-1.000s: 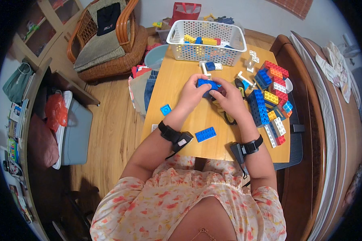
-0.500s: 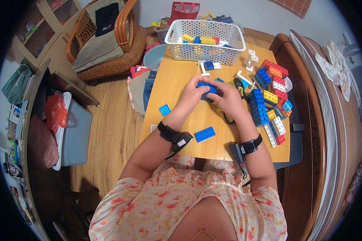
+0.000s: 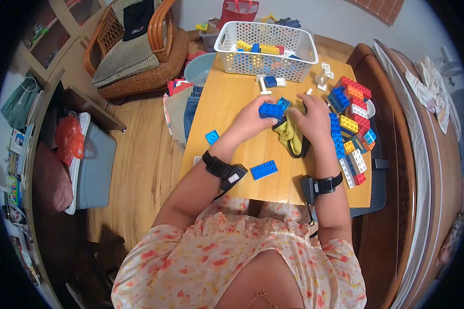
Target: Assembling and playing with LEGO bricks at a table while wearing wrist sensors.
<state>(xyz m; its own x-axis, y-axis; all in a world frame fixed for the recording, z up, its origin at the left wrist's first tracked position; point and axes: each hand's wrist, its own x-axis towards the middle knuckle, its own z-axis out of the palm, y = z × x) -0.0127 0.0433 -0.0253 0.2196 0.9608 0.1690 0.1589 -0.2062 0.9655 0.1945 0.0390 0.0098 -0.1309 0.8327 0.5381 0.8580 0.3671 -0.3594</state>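
My left hand (image 3: 250, 121) grips a dark blue toy building brick (image 3: 269, 110) between thumb and fingers above the table. Just beyond it lies a light blue brick (image 3: 283, 103). My right hand (image 3: 314, 117) is apart from that brick, its thumb and fingers spread, with nothing visible in them. Under and beside it rests a yellow-green and black cloth item (image 3: 290, 135), partly hidden. Closer to me lies a flat blue brick (image 3: 264, 170), and left of my left wrist is a small light blue piece (image 3: 212, 136).
A white perforated basket (image 3: 268, 64) with bricks stands at the table's far edge. Red, yellow, white and blue bricks (image 3: 348, 123) cluster along the right side. White post-like pieces (image 3: 264, 85) stand near the basket. A wicker armchair (image 3: 144, 67) is at far left.
My right hand has let go of the dark blue brick and moved right, beside the cloth item. My left hand keeps the brick.
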